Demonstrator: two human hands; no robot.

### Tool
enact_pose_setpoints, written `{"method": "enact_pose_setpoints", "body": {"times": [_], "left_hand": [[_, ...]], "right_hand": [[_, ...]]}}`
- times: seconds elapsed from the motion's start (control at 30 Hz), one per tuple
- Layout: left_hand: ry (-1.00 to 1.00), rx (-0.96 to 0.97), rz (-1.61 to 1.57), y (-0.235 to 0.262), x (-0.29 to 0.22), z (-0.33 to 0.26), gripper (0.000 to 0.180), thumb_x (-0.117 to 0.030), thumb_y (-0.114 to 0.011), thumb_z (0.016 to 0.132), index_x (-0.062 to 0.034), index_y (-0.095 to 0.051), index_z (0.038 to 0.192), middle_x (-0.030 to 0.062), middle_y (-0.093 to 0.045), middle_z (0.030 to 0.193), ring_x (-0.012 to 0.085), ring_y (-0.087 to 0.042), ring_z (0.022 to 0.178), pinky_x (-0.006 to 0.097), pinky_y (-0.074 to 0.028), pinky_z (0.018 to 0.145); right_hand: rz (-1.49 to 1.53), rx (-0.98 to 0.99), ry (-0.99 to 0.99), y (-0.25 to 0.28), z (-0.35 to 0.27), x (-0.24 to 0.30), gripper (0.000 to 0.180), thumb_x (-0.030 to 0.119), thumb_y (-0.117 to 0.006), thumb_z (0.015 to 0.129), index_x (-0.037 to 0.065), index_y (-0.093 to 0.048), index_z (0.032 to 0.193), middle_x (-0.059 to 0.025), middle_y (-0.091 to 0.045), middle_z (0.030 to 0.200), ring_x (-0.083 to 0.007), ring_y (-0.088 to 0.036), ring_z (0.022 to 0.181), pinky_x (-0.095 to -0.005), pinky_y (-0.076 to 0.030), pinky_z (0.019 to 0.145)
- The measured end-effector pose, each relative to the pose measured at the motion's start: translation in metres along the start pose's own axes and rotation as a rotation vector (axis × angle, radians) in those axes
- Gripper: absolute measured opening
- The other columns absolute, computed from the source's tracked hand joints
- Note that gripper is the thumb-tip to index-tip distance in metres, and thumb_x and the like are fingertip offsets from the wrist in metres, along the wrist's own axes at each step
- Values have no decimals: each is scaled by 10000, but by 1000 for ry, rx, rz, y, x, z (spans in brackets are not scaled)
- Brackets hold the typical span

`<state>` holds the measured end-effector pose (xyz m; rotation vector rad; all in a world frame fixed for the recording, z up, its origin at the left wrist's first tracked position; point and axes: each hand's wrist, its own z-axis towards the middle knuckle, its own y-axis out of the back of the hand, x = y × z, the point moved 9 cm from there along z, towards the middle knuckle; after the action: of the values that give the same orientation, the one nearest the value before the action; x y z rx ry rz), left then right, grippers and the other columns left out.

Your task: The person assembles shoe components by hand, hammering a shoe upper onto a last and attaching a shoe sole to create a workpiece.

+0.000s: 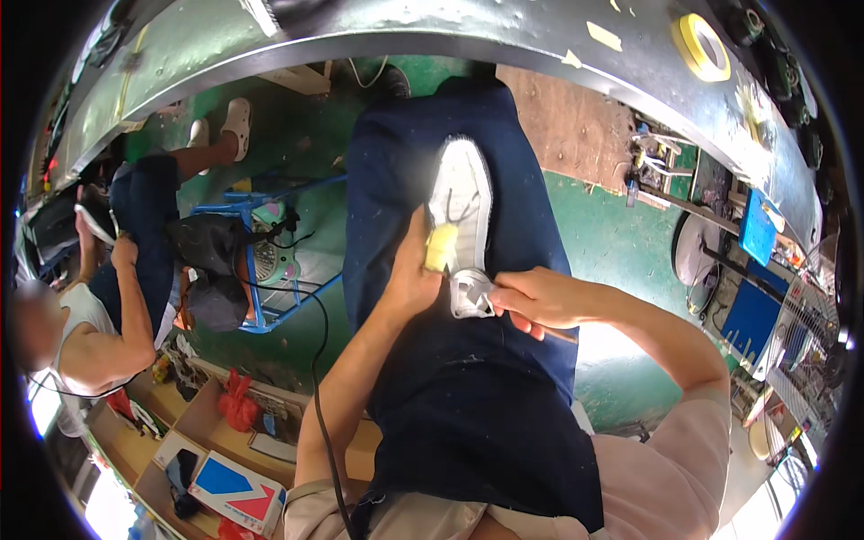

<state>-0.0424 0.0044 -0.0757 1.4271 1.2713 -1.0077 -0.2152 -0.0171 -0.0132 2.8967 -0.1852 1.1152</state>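
- On the person's lap, over a dark navy cloth apron [468,378], lies a white low-top sneaker [461,202], sole side down and toe pointing away from the body.
- The left hand [409,274] is clenched around a small pale-yellow sponge-like pad [440,247], pressing it against the sneaker's left side wall near the middle.
- The right hand [540,299] grips the sneaker at its heel end, fingers wrapped over the collar, steadying it against the lap.
- Risk 1: the shoe rests on soft cloth only; a hard push from the pad could, I judge, twist it out of the heel grip and send it down to the green painted floor [612,234].
- Risk 2: the pad looks small against the fingers, so it might slip and let the fingertips drag across the white upper, smearing whatever is on it.
- Risk 3: a thin black cable [317,360] runs just beside the left forearm; a wide elbow swing could snag it.
- Risk 4: another person's arm [135,306] works well apart at the left, holding a 2nd shoe; contact seems unlikely.
- A yellow tape roll [702,45] sits on the grey metal bench [432,31] ahead, clear of both hands.
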Motion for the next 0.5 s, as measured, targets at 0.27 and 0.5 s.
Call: {"method": "enact_pose_setpoints", "body": {"times": [0.27, 0.5], "left_hand": [[46, -24, 55, -6, -20, -20, 954, 37, -562, 1001, 3, 33, 1746, 249, -153, 1797, 332, -212, 1660, 413, -178, 1338], [-17, 204, -14, -15, -33, -18, 1308, -166, -780, 979, -20, 329, 1657, 297, -203, 1774, 377, -277, 1642, 440, -216, 1336]], "right_hand": [[-634, -150, 305, -30, 1, 12, 431, 427, -556, 1138, 0, -597, 1109, -270, -726, 863, -453, -734, 780, -552, -544, 639], [-397, -58, 57, -5, -34, 1, 386, 442, -600, 1113, 56, -590, 1098, -145, -703, 767, -335, -717, 697, -442, -522, 583]]}}
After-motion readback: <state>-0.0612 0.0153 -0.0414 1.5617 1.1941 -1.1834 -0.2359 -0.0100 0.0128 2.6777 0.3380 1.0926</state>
